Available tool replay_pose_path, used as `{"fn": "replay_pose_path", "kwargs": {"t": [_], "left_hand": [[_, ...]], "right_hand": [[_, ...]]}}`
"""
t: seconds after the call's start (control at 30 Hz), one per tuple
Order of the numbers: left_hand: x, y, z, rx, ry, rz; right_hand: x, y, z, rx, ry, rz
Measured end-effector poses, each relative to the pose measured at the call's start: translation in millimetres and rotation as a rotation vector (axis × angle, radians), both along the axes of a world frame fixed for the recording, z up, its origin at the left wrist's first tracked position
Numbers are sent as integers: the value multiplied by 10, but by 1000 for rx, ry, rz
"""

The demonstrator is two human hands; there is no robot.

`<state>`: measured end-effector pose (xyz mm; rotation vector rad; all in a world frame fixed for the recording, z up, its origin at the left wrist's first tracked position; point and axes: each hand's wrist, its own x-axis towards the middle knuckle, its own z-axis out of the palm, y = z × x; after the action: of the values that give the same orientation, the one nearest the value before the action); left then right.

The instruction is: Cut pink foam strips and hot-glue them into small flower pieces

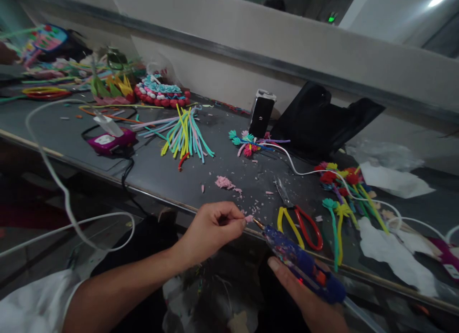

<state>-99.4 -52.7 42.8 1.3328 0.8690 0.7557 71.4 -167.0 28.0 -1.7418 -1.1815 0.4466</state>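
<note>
Between the thumb and forefinger of my left hand is a small pink piece, its tip poking out to the right. My right hand is wrapped round a blue glue gun, whose metal nozzle meets or nearly meets the pink piece. A glue stick sticks out of the gun's back end. Just past my hands, a heap of pink scraps lies on the dark table. Beyond the gun rest scissors with one yellow and one red handle.
Cut pipe cleaners in yellow, teal and lilac lie in a fan. Small pipe-cleaner flowers sit by a black boxed device; more flowers lie right. A purple device, a black bag and white cables are around.
</note>
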Motion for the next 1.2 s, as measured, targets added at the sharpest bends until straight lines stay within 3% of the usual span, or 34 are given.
{"fn": "replay_pose_path", "kwargs": {"t": [0.2, 0.5, 0.7, 0.8, 0.9, 1.2], "left_hand": [[5, 13, 18, -36, -14, -1], [-48, 39, 82, -174, -82, 1], [-141, 85, 98, -237, -127, 34], [-204, 120, 95, -247, -158, 42], [-248, 150, 102, -265, -179, 45], [-292, 174, 130, -283, -177, 50]], "right_hand": [[-10, 121, 113, 63, -171, 121], [323, 244, 21, 40, -669, 5], [736, 630, -17, -226, -903, -145], [922, 839, -60, -370, -903, -211], [1064, 968, -126, -446, -802, -172], [1162, 887, -224, -405, -616, 19]]}}
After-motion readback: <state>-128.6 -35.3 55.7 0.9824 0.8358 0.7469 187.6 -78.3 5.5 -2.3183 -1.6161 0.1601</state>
